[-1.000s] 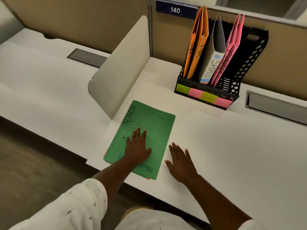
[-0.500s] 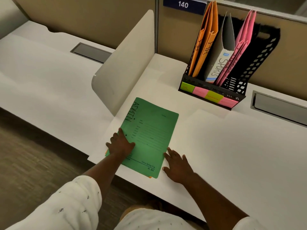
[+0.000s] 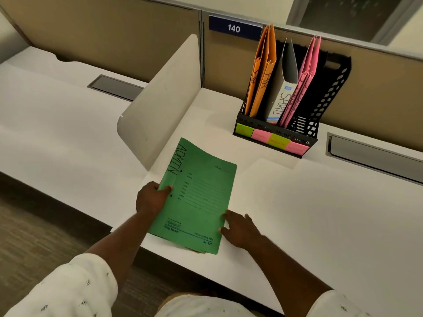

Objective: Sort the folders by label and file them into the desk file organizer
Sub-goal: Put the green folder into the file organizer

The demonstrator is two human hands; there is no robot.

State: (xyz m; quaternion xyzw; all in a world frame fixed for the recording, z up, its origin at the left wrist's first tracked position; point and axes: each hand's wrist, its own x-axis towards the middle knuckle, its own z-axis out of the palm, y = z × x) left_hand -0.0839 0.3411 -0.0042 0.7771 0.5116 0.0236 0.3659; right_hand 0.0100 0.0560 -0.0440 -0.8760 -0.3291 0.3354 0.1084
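Count of folders: one green folder (image 3: 196,197) marked ADMIN on the desk (image 3: 320,213), close to its front edge, well apart from the black file organizer (image 3: 329,106) at the back. A sliver of something orange shows beneath the folder's near edge; what it is cannot be told.

In the organizer you have two orange folders (image 3: 263,72) marked HR in the leftmost compartment, one grey binder (image 3: 281,97) marked SPORTS next to them, and two pink folders (image 3: 304,81) beside that, all upright and leaning. Four sticky labels (image 3: 278,141) run along its front, alternating green and pink.

Your left hand (image 3: 151,199) grips the green folder's left edge, thumb on top, fingers curled beneath. Your right hand (image 3: 238,227) lies flat on the desk, fingers loosely spread, fingertips against the folder's right edge, holding nothing.
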